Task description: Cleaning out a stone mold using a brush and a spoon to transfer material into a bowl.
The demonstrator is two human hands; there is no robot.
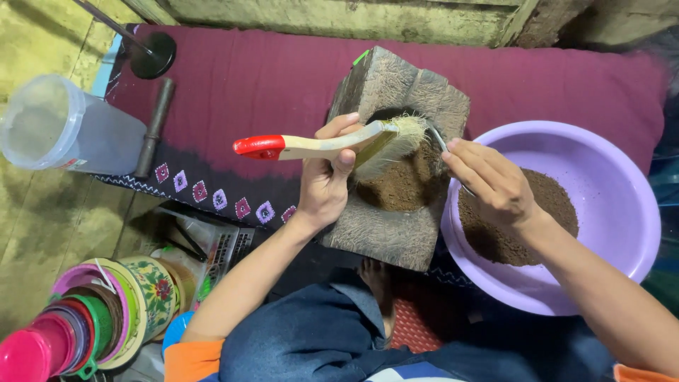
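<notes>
Far left: a clear plastic jug [60,127] lies on its side on the floor, with a dark metal rod [153,129] beside it on the maroon cloth [247,85]. Both sit well apart from your work and pose no hazard.

Your left hand [325,177] is closed around the wooden handle of a red-tipped brush [332,145]. Its bristles rest at the hollow of the wooden mortar block [396,155], which is tilted toward the bowl. Brown powder [399,184] lies in that hollow.

Your right hand [491,180] pinches a thin metal tool [440,140], fingers narrow, just at the mortar's rim. What kind of tool it is cannot be told.

The purple basin [608,177] touches the mortar's right edge and holds more brown powder.

Risks, as judged:
- A hard brush stroke likely flicks powder past the basin rim onto the cloth.
- The tilted block may shift if you press sideways, opening a gap at the basin.
- Brush and metal tool work close together; they could collide.
</notes>
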